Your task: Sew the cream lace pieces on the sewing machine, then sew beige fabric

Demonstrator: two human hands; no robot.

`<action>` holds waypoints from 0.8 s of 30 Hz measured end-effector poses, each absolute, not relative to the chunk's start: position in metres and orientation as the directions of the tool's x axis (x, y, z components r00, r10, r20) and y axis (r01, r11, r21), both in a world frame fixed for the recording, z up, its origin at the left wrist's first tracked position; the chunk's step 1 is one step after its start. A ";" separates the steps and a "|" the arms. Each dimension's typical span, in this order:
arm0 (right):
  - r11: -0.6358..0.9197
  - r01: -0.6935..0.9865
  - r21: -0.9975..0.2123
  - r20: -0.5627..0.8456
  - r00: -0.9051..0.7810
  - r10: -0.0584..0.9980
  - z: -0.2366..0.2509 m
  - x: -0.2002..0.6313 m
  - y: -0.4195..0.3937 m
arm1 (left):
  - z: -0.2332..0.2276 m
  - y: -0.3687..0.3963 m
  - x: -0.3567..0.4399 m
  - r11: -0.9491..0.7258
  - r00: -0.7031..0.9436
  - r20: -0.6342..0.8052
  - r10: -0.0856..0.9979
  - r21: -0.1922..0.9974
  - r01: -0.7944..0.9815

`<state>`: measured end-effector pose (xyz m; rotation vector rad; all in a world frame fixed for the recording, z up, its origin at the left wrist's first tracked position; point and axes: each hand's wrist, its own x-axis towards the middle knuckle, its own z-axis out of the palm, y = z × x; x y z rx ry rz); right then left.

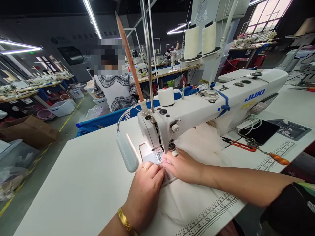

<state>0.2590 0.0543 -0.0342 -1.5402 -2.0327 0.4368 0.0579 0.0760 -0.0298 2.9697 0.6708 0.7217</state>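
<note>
A white JUKI sewing machine (221, 101) stands on a white table (83, 177). A pale cream fabric (197, 144) lies under its arm and runs toward me. My left hand (144, 193), with a ring and a gold bracelet, presses the fabric just in front of the needle (158, 154), fingers curled. My right hand (182, 165) lies flat on the fabric to the right of the presser foot, fingertips at the needle. Both hands touch each other there. A small lamp (128, 152) on a flexible neck lights the needle area.
Red thread snips (240, 144) and an orange-handled tool (279, 159) lie on the table at right, near a printed ruler (214, 213). Two white thread cones (200, 41) stand behind the machine. Another person in a striped top (115, 90) sits beyond a blue bin edge (105, 119).
</note>
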 end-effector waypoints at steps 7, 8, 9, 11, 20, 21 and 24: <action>0.394 0.819 -0.417 0.264 -0.306 0.915 -0.035 0.277 0.042 | -0.034 0.076 0.056 -0.911 0.808 0.434 0.400 0.089 0.403; 0.413 0.818 -0.401 0.262 -0.329 0.907 -0.036 0.278 0.040 | -0.034 0.076 0.057 -0.913 0.807 0.441 0.393 0.083 0.400; 0.436 0.813 -0.385 0.263 -0.356 0.897 -0.036 0.279 0.038 | -0.034 0.076 0.058 -0.915 0.805 0.450 0.386 0.079 0.395; 0.488 0.797 -0.357 0.271 -0.411 0.870 -0.037 0.279 0.036 | -0.033 0.075 0.058 -0.916 0.798 0.464 0.385 0.089 0.390; 0.499 0.806 -0.319 0.285 -0.420 0.861 -0.042 0.280 0.043 | -0.023 0.087 0.051 -0.859 0.701 0.503 0.506 0.215 0.465; 0.510 0.798 -0.321 0.292 -0.429 0.855 -0.042 0.282 0.042 | -0.023 0.086 0.053 -0.877 0.709 0.521 0.474 0.210 0.432; 0.592 0.732 -0.336 0.388 -0.466 0.795 -0.045 0.279 0.035 | -0.025 0.071 0.063 -0.925 0.763 0.527 0.373 0.150 0.349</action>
